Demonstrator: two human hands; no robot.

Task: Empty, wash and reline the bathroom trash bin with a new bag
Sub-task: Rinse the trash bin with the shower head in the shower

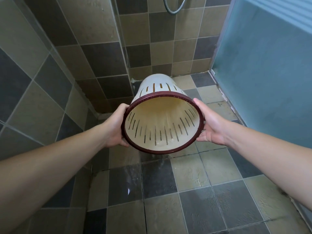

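My left hand [116, 126] grips the dark red rim [200, 115] of the trash bin [160, 119], thumb over the edge, fingers curled behind it. The bin hangs between my hands above the wet floor tiles [190, 173], tipped on its side, mouth toward me, empty and unlined, a little water pooled at its lower lip. I'd judge it light, stiff plastic, slick while wet; the rim is the surest hold, since the slotted wall may flex. My right hand [211, 125] grips the opposite side. A glass partition [118, 48] stands left, a shower hose [173, 7] hangs above, a frosted door [270, 73] right; nothing blocks me
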